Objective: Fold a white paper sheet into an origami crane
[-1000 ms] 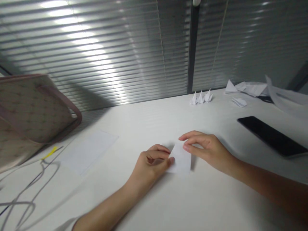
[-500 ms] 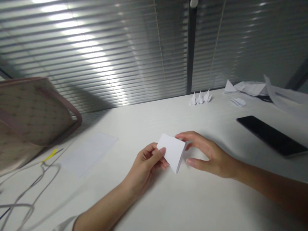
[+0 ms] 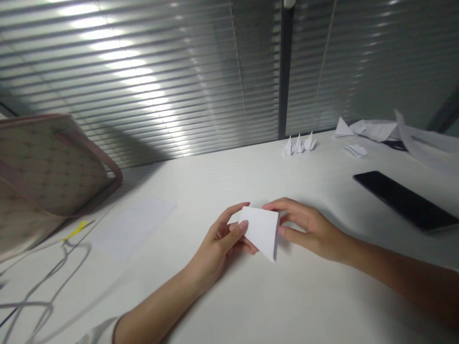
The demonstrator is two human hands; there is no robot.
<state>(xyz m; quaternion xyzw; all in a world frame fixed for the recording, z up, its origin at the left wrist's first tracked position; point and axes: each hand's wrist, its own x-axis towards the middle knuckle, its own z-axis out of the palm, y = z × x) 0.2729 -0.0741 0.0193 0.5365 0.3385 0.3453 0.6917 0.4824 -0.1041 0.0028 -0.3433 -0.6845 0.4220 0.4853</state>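
Observation:
A white paper folded into a wedge-like shape (image 3: pixel 261 231) is held up just above the white table (image 3: pixel 215 301). My left hand (image 3: pixel 219 241) grips its left side, with the thumb lying on top and the fingers behind it. My right hand (image 3: pixel 308 230) pinches the right folded edge between thumb and fingers. The paper's lower tip points down and to the right, and its underside is hidden.
Several small folded paper figures (image 3: pixel 298 145) stand at the far edge, with loose paper scraps (image 3: pixel 373 130) to their right. A black phone (image 3: pixel 405 200) lies on the right. A flat white sheet (image 3: pixel 134 229), a patterned bag (image 3: pixel 46 162) and a grey cable (image 3: pixel 46 286) lie on the left.
The paper has gone from lying flat under my left hand to being lifted and tilted. My right hand has closed in and now pinches its right edge.

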